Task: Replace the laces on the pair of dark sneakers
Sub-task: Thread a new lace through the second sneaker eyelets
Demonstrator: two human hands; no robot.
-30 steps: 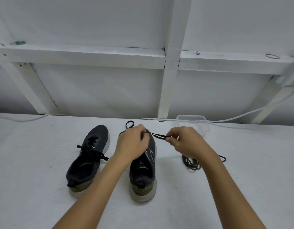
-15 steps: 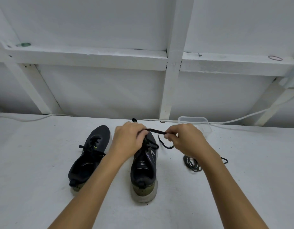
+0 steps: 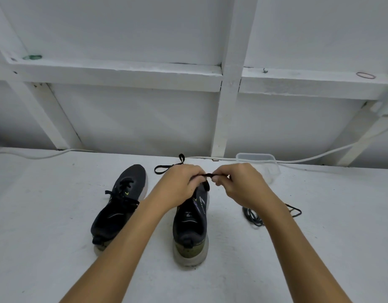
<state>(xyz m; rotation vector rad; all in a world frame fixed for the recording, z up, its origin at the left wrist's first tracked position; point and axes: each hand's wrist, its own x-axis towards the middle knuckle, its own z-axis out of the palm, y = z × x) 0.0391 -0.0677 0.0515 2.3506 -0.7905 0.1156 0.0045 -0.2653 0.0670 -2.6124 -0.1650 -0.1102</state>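
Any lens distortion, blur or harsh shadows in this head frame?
Head view: wide-angle bowing bends the white wall beams toward the edges; light is soft and even, shadows faint under the right sneaker; both hands and the lace between them look slightly soft.

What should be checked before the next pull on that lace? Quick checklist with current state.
1. Both hands on the lace: ok. Left hand and right hand pinch the black lace between them.
2. Shoe steady: ok. Right-side sneaker stands flat on the table.
3. Which eyelet the lace runs through: cannot tell, the left hand covers it.
4. Loose end free: ok. The lace loop lies clear beyond the hand.
5. Other laces within reach: ok. Coiled laces lie beside the right forearm.
6. Second shoe done: not ok. Left-side sneaker looks laced; old or new unclear.
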